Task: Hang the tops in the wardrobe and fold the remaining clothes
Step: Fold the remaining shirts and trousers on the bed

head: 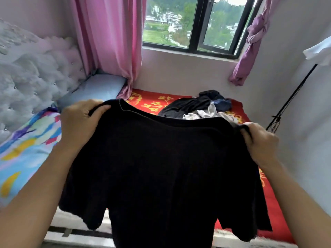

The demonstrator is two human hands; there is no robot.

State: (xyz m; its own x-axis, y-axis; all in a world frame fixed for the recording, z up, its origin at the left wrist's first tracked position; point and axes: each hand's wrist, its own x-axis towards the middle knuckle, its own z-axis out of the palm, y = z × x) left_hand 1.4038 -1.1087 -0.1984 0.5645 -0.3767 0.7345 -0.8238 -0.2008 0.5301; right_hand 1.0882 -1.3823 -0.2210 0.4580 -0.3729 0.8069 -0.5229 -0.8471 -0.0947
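Observation:
A black short-sleeved T-shirt hangs spread out in front of me, its neckline on top and both sleeves drooping. My left hand grips its left shoulder, fingers curled over the fabric. My right hand pinches the right shoulder. Beyond the shirt, a heap of remaining clothes, dark, white and blue pieces, lies on the red blanket. No wardrobe or hanger is in sight.
The bed with a colourful sheet and a tufted white headboard is on the left. A window with pink curtains faces me. A black stand leans by the right wall.

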